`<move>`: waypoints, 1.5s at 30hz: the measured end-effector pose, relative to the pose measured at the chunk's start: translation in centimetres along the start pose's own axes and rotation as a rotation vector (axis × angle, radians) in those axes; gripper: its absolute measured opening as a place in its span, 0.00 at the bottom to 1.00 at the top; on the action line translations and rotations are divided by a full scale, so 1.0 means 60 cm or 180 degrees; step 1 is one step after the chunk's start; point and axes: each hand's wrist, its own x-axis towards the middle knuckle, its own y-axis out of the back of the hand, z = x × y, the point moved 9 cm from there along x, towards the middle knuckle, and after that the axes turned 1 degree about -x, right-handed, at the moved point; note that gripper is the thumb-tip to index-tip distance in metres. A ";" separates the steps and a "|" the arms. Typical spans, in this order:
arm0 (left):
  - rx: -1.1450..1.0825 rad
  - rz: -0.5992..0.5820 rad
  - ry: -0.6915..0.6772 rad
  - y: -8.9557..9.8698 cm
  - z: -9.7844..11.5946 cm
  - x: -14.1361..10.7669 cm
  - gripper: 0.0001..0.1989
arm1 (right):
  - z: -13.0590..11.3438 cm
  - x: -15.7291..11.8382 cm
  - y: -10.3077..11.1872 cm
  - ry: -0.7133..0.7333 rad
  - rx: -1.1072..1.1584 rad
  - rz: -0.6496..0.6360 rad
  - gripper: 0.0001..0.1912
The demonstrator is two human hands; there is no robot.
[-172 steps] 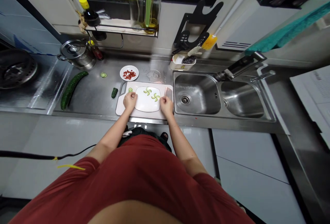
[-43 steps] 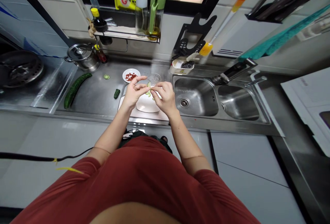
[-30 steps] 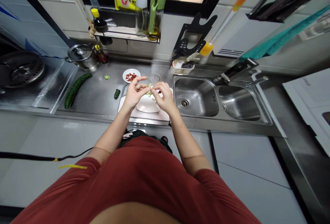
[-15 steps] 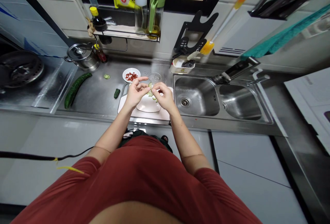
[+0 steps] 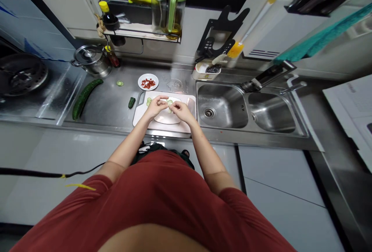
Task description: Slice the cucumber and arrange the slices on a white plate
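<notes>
My left hand (image 5: 157, 107) and my right hand (image 5: 181, 112) meet over a white plate (image 5: 166, 119), fingertips pinched together around a thin pale green cucumber slice (image 5: 169, 103). More slices lie on the plate, partly hidden by my fingers. The plate rests on a white cutting board (image 5: 183, 127) with a grey handle. Beside my left hand, a few cucumber slices (image 5: 148, 100) lie on the board. A short dark green cucumber piece (image 5: 131, 102) sits on the steel counter left of the board.
A whole cucumber (image 5: 85, 98) and a couple of loose slices (image 5: 119, 83) lie farther left. Behind the board stands a white dish of chopped red pieces (image 5: 148, 82). The double sink (image 5: 222, 107) adjoins the board's right side. A lidded pot (image 5: 91, 60) stands at back left.
Both hands have come down a little, closer to the plate, still pinching together. Slices at the board's left side now show beside my left hand.
</notes>
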 end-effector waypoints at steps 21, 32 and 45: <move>0.2593 0.0081 0.0602 0.038 -0.181 0.009 0.17 | 0.145 -0.039 -0.076 -0.0639 -0.2289 -0.0379 0.11; 0.3199 -0.0038 0.0346 0.014 -0.155 -0.003 0.15 | 0.127 -0.063 -0.085 -0.0456 -0.2679 -0.0060 0.10; 0.3571 -0.0026 0.0138 0.009 -0.156 -0.012 0.11 | 0.119 -0.075 -0.093 -0.0238 -0.2766 0.0058 0.11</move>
